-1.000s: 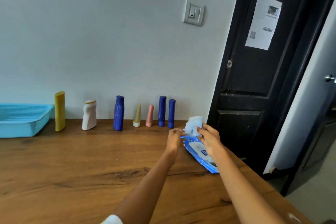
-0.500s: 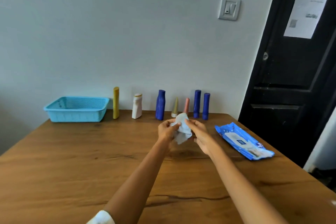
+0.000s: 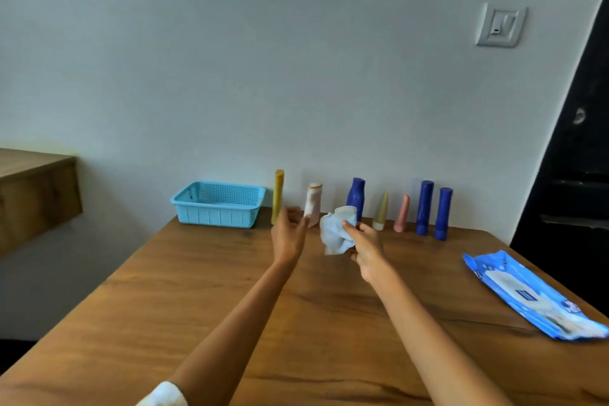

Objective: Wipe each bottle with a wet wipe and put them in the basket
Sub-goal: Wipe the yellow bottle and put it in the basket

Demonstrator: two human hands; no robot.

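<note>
Bottles (image 3: 356, 203) line the wooden table's (image 3: 197, 290) far edge against a pale wall (image 3: 263, 59).

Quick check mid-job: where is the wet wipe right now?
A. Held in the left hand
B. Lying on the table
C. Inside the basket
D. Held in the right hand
D: the crumpled wet wipe is pinched in the right hand, while the left hand reaches open toward the bottles.
</note>
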